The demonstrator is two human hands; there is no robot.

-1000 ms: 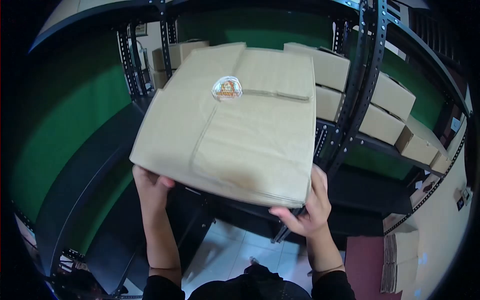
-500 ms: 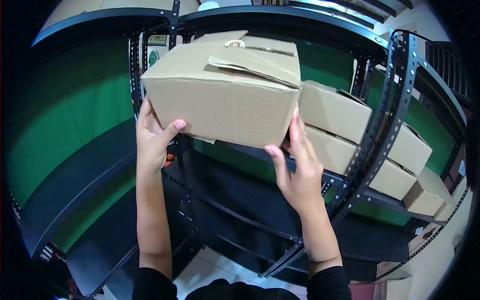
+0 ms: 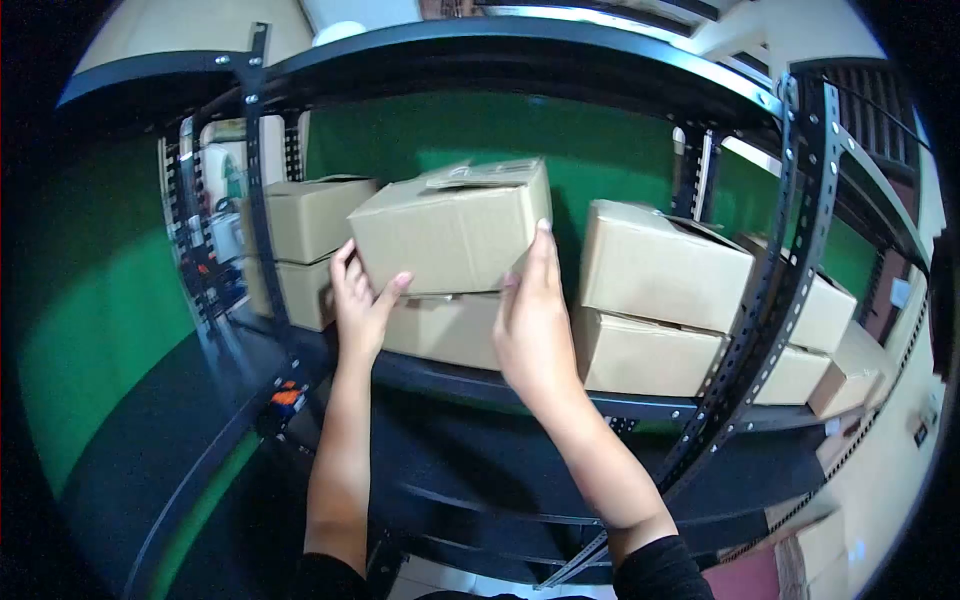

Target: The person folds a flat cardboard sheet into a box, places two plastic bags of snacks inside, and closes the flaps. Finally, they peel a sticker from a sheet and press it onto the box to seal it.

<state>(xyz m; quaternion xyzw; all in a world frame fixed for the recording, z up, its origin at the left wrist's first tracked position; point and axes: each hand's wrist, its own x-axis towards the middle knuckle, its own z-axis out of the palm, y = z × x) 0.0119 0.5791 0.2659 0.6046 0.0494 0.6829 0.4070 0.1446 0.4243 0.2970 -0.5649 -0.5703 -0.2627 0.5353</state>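
Left hand (image 3: pixel 360 310) and right hand (image 3: pixel 538 335) clamp a carton (image 3: pixel 445 238) at opposite sides, apparently for balance, above the lower box (image 3: pixel 445 332).

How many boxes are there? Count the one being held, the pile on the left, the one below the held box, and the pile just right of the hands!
Held box: 1
Left pile: 2
Lower box: 1
Right pile: 2
Total: 6

Left hand (image 3: pixel 362 308) raised, thumb (image 3: pixel 393 291) spread | right hand (image 3: pixel 533 325) upright, fingers (image 3: pixel 541 258) extended | forearms (image 3: pixel 341 440) reaching forward
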